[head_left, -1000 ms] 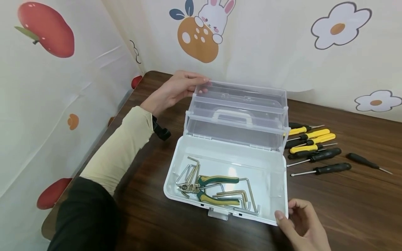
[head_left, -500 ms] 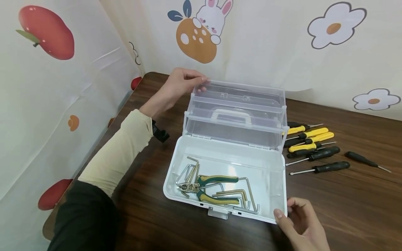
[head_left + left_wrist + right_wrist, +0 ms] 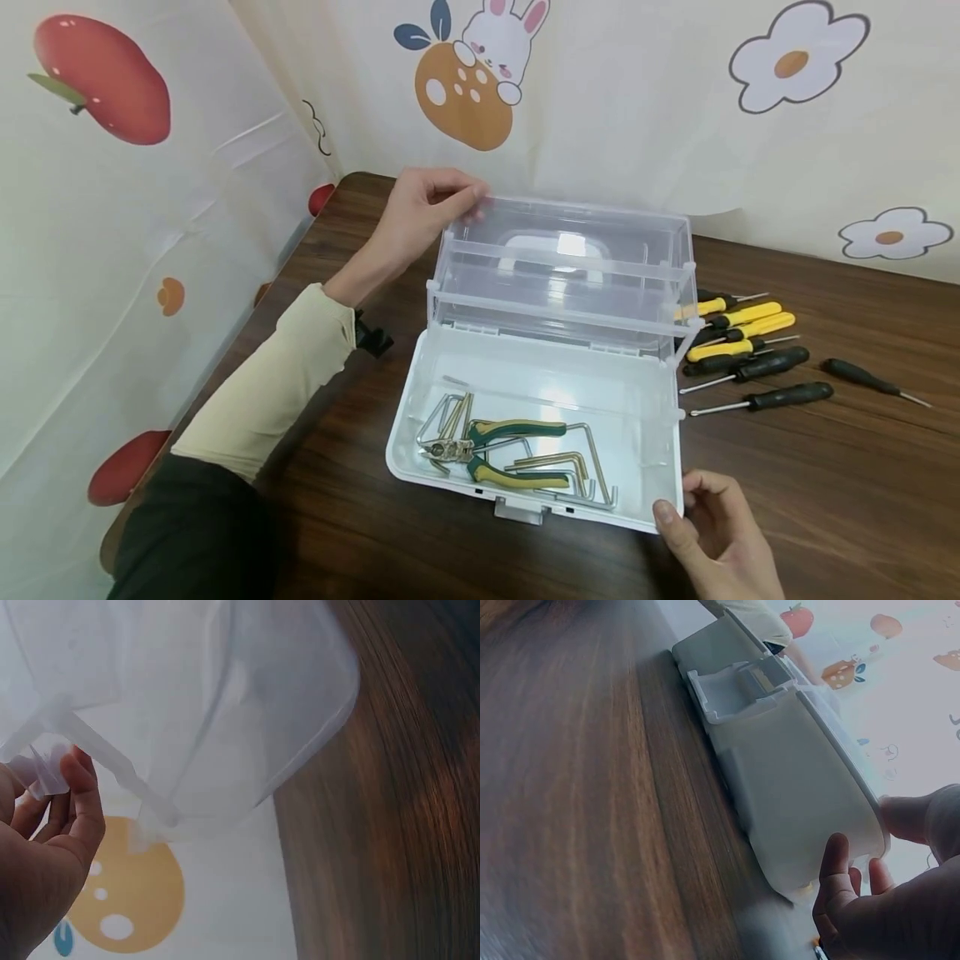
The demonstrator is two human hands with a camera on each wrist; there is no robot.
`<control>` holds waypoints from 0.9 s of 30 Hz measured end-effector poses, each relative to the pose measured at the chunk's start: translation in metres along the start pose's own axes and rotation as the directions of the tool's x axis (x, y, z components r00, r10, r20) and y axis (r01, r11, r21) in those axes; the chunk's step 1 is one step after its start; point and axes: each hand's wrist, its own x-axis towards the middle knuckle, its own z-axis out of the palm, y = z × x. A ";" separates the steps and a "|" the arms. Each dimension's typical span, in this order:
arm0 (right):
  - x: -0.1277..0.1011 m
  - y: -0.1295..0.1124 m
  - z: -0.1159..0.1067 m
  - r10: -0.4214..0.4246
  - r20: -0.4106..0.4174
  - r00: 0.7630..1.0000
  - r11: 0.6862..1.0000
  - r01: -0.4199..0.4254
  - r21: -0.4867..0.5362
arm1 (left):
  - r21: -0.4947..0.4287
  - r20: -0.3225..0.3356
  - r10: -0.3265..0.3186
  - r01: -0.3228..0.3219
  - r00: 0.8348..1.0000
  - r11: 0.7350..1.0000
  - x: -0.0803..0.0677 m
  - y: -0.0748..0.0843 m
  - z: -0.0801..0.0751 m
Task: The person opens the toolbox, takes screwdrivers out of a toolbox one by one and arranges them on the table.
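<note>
A clear plastic toolbox stands on the dark wooden table [image 3: 840, 500] with its white base [image 3: 399, 442] toward me. My left hand [image 3: 427, 208] grips the far left corner of the see-through lid [image 3: 570, 237], which stands steeply tilted above an inner tray [image 3: 547, 321]. In the left wrist view the fingers [image 3: 71, 799] pinch the lid's edge [image 3: 225, 697]. My right hand [image 3: 705, 525] holds the base's near right corner, thumb on the rim. The right wrist view shows that hand [image 3: 885, 900] against the box wall [image 3: 795, 780]. Green-yellow pliers [image 3: 510, 450] and several hex keys [image 3: 585, 471] lie in the base.
Several screwdrivers with yellow or black handles [image 3: 742, 346] lie on the table right of the box, one black one [image 3: 862, 379] further out. A printed curtain [image 3: 637, 100] hangs behind and to the left. The box's latch [image 3: 517, 510] faces the front edge.
My left hand has swung the lid up and toward me, so it stands steeper and the tray has risen with it. The right hand stays at the base's corner.
</note>
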 end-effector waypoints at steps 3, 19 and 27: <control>-0.001 0.000 0.000 -0.042 -0.004 0.999 0.999 0.042 0.014 | 0.000 0.001 0.025 -0.025 1.000 1.000 -0.007 0.006 0.001; 0.011 -0.008 -0.022 -0.240 0.025 0.970 0.962 0.241 -0.124 | 0.078 -0.086 -0.003 0.009 0.996 0.997 -0.057 0.027 0.003; 0.059 -0.083 -0.034 -0.432 0.067 0.899 0.830 0.367 0.421 | 0.160 -0.100 0.035 -0.018 0.994 0.987 -0.076 0.037 0.012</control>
